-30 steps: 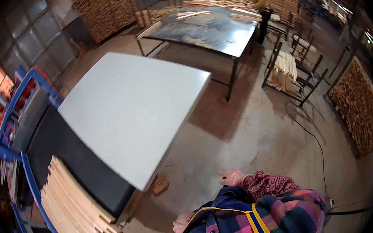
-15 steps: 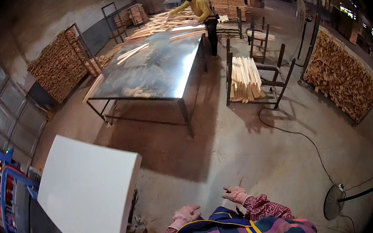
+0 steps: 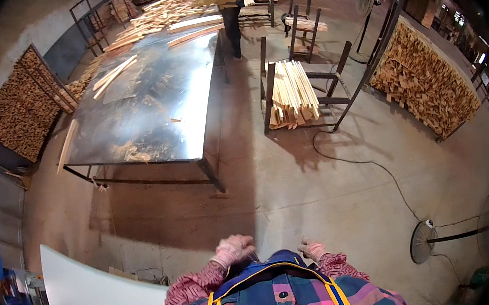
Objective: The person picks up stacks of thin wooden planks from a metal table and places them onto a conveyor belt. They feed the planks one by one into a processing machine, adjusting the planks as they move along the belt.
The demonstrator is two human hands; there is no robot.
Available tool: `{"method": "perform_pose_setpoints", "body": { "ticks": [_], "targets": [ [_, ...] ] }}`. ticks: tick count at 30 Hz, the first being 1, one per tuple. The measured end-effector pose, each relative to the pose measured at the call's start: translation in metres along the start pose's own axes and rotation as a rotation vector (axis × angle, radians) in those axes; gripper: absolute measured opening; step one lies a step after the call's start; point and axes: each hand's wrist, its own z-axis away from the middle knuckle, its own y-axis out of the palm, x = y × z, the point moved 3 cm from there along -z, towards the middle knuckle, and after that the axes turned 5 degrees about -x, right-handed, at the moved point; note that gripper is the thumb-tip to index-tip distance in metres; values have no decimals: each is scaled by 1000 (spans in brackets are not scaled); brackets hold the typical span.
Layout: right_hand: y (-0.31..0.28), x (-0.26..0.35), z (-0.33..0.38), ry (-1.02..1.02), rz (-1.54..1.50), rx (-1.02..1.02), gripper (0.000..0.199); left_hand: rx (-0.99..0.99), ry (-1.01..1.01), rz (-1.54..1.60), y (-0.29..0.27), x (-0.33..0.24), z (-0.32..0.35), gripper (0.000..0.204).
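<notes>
My left hand, in a pale pink-and-white glove, hangs in front of my waist with loosely bent fingers and nothing visible in it. My right hand, gloved alike, is at my right side, its fingers apart and empty. Neither touches anything that I can see. Below them is my plaid shirt with a blue, yellow-edged apron. Nearest my left arm is a large white panel. Ahead stands a metal-topped table with loose wood strips on it.
A metal rack holds a bundle of wood strips. Big wood stacks stand at the right and left. A cable runs across the floor to a round fan base. A co-worker stands at the table's far end.
My view has shifted forward and to the right. The table and rack sit farther left, and the white panel is lower. My left hand has risen; both hands remain empty.
</notes>
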Motion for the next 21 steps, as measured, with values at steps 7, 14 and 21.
{"method": "perform_pose_setpoints", "body": {
  "ticks": [7, 14, 21],
  "targets": [
    [-68, 17, -85, 196, -347, -66, 58, 107, -42, -202, -129, 40, -155, 59],
    [-163, 12, -256, 13, 363, -12, 33, 132, -58, -81, -174, 41, -305, 53],
    [-383, 146, -432, -75, 65, -158, 48, 65, -115, 49, -271, 32, -402, 58]
  ]
}}
